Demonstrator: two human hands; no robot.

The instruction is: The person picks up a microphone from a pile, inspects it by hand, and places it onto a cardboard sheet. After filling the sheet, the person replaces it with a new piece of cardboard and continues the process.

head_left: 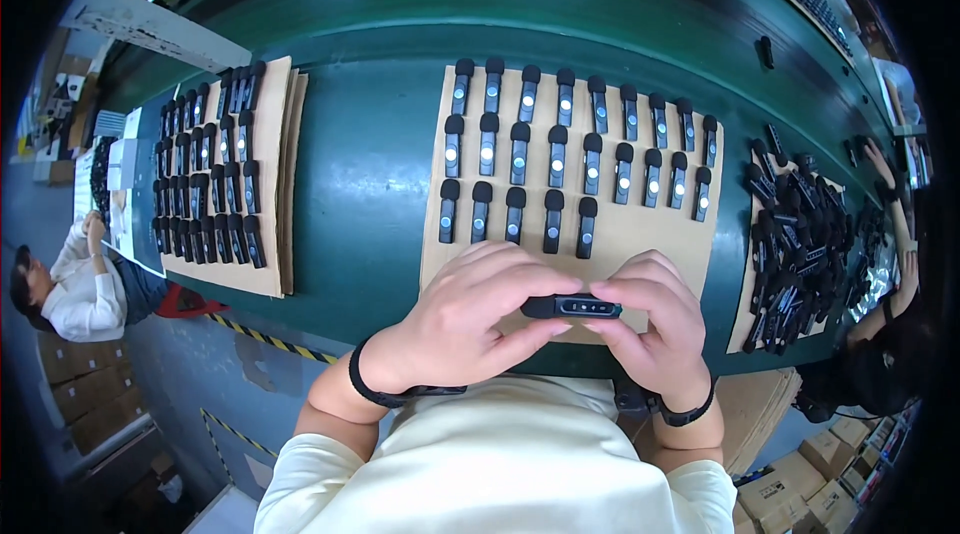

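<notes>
Both my hands hold one small black oblong device (574,307) with a foam-capped end, lying sideways just above the near edge of a brown cardboard sheet (635,226). My left hand (470,314) pinches its left end. My right hand (650,319) pinches its right end. On the sheet stand three rows of several like devices (555,156), foam caps pointing away, each with a round silver button.
The sheets lie on a green belt (370,164). A left cardboard sheet (270,184) carries several more black devices. A loose heap of devices (800,234) lies at right, where another person's hands (885,174) reach. A seated person (70,289) is at far left. Cartons (820,484) stand lower right.
</notes>
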